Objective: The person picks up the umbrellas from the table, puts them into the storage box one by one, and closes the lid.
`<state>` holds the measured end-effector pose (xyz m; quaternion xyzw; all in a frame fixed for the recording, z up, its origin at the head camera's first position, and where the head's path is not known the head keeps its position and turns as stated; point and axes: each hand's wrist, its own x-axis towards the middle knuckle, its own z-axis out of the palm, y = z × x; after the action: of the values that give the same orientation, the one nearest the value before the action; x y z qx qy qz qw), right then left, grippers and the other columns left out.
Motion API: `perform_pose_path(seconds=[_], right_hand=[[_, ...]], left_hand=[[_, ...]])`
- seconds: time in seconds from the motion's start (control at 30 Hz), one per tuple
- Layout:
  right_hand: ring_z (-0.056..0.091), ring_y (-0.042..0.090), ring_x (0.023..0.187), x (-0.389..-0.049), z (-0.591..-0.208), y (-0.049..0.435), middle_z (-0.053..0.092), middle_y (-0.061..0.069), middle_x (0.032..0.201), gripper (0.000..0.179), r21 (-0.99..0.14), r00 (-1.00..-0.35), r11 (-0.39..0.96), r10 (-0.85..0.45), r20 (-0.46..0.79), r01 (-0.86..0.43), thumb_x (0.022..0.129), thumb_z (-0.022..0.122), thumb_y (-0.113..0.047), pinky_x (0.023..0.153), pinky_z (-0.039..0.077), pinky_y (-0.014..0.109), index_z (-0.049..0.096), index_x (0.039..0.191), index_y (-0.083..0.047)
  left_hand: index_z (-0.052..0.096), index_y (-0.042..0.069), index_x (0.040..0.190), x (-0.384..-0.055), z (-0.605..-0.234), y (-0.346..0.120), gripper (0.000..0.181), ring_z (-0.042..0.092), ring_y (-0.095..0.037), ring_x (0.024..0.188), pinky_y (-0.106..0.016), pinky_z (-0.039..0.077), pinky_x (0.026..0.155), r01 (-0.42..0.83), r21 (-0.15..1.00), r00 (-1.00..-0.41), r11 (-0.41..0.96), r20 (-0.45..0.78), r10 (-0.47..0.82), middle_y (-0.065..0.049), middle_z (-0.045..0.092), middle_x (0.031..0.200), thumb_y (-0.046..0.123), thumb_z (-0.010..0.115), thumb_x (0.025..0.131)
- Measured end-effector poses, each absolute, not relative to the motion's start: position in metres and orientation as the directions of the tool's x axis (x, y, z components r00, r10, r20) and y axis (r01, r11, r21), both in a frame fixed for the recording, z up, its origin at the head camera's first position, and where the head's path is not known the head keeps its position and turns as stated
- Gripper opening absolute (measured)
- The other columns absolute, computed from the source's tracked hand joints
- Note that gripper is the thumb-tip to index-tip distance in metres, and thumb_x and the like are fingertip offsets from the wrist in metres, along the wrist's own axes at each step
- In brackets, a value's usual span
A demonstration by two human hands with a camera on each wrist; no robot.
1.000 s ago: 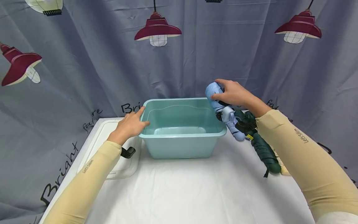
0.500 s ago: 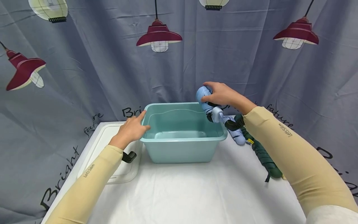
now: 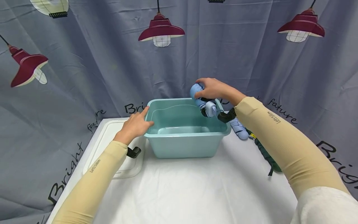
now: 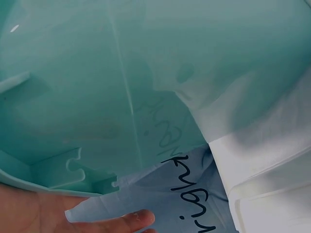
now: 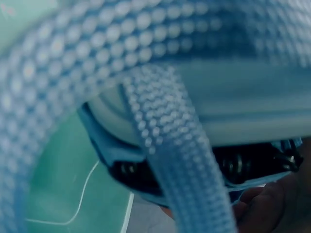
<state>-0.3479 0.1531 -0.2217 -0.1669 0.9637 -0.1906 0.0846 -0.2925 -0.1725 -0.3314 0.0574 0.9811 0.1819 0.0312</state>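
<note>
My right hand (image 3: 213, 88) grips a light blue folded umbrella (image 3: 194, 91) over the back right corner of a teal plastic bin (image 3: 185, 147). In the right wrist view, the umbrella's woven strap (image 5: 170, 109) loops close to the camera, partly hiding the fingers. My left hand (image 3: 136, 126) rests on the bin's left rim, index finger straight along it and thumb reaching over the edge. From the left wrist, the bin's wall (image 4: 73, 111) fills most of the view, and a straight finger (image 4: 129, 223) lies below the rim.
Right of the bin lie another light blue folded umbrella (image 3: 239, 129) and a dark green one (image 3: 265, 155), partly hidden by the right sleeve. A whitish lid (image 3: 104, 140) lies flat on the white table (image 3: 190, 189) at left, partly under the left arm. A grey curtain (image 3: 223, 56) hangs behind.
My right hand has carried the blue umbrella leftward, from beside the bin's right end to over its back right corner. The left hand stays on the rim.
</note>
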Motion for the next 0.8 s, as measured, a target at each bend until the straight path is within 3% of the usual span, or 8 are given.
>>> perform_pose_path(seconds=[0.27, 0.6, 0.8], right_hand=[[0.045, 0.031, 0.129, -0.358, -0.224, 0.128, 0.039, 0.016, 0.156, 0.074, -0.383, -0.904, 0.876, -0.384, -0.186, -0.293, 0.094, 0.061, -0.039, 0.105, 0.041, 0.049, 0.032, 0.157, -0.014], [0.056, 0.025, 0.103, -0.358, -0.233, 0.108, 0.048, 0.011, 0.137, 0.072, -0.399, -0.885, 0.881, -0.377, -0.272, -0.253, 0.093, 0.063, -0.038, 0.077, 0.051, 0.034, 0.032, 0.152, -0.014], [0.059, 0.024, 0.099, -0.363, -0.244, 0.084, 0.051, 0.012, 0.131, 0.072, -0.431, -0.870, 0.863, -0.406, -0.281, -0.264, 0.090, 0.068, -0.038, 0.073, 0.053, 0.033, 0.032, 0.148, -0.013]], left_hand=[[0.009, 0.026, 0.164, -0.294, -0.331, -0.174, 0.084, 0.037, -0.044, 0.142, -0.061, 0.043, 0.099, 0.096, 0.387, -0.992, 0.917, -0.040, 0.121, -0.025, 0.037, 0.155, 0.046, 0.052, 0.095], [0.006, 0.026, 0.164, -0.296, -0.328, -0.163, 0.085, 0.042, -0.043, 0.138, -0.059, 0.043, 0.100, 0.107, 0.408, -0.986, 0.907, -0.073, 0.148, -0.026, 0.034, 0.156, 0.045, 0.053, 0.096], [0.006, 0.026, 0.164, -0.293, -0.331, -0.169, 0.085, 0.041, -0.044, 0.139, -0.061, 0.044, 0.099, 0.090, 0.404, -0.989, 0.910, -0.075, 0.131, -0.027, 0.034, 0.157, 0.045, 0.053, 0.097]])
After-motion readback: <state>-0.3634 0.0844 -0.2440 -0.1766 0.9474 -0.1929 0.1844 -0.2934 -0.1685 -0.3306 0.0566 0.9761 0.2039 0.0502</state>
